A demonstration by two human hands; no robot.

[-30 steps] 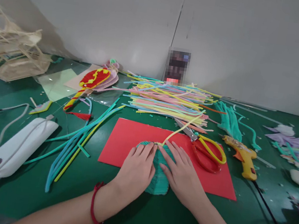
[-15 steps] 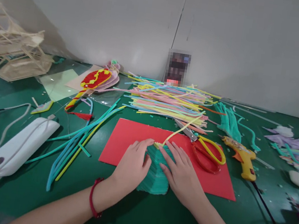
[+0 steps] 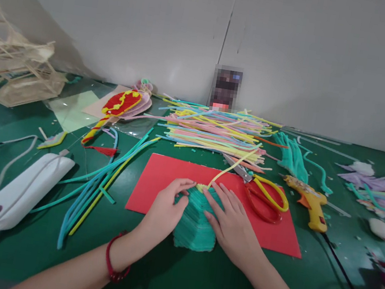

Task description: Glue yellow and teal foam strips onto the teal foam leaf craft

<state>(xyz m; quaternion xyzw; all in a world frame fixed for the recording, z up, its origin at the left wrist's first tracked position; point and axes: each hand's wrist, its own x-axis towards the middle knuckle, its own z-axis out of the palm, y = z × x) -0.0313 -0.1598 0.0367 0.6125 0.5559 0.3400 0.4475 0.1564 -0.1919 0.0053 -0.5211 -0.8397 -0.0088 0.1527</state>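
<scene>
A teal fuzzy panel of rows of pipe cleaners [image 3: 195, 232] lies in front of me, partly over a red card [image 3: 162, 174]. Along its top edge sits a short folded section of a pale yellow pipe cleaner [image 3: 235, 163], whose long free end slants up to the right. My left hand [image 3: 168, 208] rests its bent fingertips at the left end of the yellow fold, thumb apart from the fingers. Stretched over the panel's right side, my right hand [image 3: 233, 220] lies flat, its index fingertip beside the base of the yellow strand.
Scissors [image 3: 266, 194] lie on the card's right part, with a yellow glue gun [image 3: 309, 200] beyond. Behind is a pile of coloured pipe cleaners [image 3: 216, 131]. Leftward are loose strands [image 3: 99, 188], a white power strip [image 3: 22, 191] and a red-yellow fan-shaped piece [image 3: 120, 105].
My left hand has shifted slightly left and its fingers have drawn back from the panel, uncovering more of its left side. My right hand stays nearly in place. The view has moved slightly.
</scene>
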